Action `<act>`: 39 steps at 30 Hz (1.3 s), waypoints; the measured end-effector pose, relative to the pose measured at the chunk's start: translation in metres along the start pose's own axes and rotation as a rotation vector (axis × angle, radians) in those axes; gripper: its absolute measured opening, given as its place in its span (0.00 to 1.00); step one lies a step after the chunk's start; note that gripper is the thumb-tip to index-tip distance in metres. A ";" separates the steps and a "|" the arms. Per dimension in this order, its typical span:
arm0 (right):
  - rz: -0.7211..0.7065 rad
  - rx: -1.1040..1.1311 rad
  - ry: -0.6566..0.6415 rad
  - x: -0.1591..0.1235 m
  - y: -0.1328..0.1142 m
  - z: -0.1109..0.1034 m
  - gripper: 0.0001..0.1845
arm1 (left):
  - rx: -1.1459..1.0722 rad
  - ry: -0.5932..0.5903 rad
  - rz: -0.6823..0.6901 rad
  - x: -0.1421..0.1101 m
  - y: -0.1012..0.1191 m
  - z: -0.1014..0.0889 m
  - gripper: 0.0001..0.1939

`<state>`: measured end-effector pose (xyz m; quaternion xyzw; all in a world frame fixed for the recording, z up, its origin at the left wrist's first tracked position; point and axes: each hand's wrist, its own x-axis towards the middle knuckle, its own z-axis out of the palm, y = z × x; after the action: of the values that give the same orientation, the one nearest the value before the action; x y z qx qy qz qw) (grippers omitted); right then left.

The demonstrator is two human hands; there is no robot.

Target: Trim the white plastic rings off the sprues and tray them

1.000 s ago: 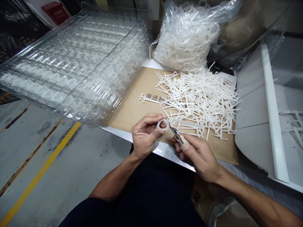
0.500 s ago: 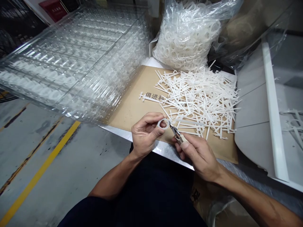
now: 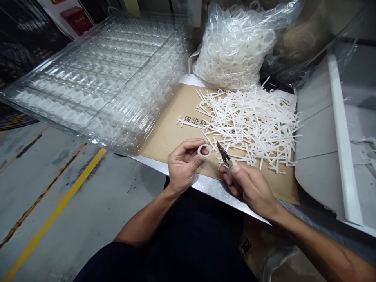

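Observation:
Between the thumb and fingers of my left hand [image 3: 185, 164] is a small white plastic ring [image 3: 199, 150], held upright with its opening toward me. My right hand [image 3: 251, 186] grips a pair of cutting pliers [image 3: 225, 156] by the handles. The jaws point up and sit just right of the ring, apart from it. Behind both hands a heap of thin white plastic sprues [image 3: 249, 121] lies on a brown cardboard sheet [image 3: 164, 117]. Part of the ring is covered by my fingers.
Clear plastic trays [image 3: 96, 78] holding white rings are stacked at the left. A clear bag [image 3: 232, 55] full of rings stands at the back. To the right is a grey-white bin [image 3: 314, 137] with a raised edge. Yellow-lined floor [image 3: 58, 215] shows at lower left.
The pliers have drawn back to the right from the ring. A strip that stuck out rightward from the ring is no longer on it. My left hand still holds the ring.

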<state>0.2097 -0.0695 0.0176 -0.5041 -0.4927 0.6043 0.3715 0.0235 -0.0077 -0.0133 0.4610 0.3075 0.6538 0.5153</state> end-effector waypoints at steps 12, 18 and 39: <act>0.025 0.038 -0.019 -0.001 0.006 -0.002 0.26 | -0.156 0.005 -0.132 -0.001 0.002 0.003 0.17; 0.020 0.053 -0.028 0.000 0.006 -0.002 0.25 | -0.187 -0.008 -0.143 -0.001 0.004 0.002 0.16; 0.025 0.099 -0.018 0.000 0.002 0.000 0.27 | -0.313 -0.069 -0.268 0.002 0.009 0.001 0.16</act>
<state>0.2102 -0.0699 0.0153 -0.4858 -0.4591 0.6370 0.3840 0.0206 -0.0084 -0.0045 0.3521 0.2430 0.6030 0.6734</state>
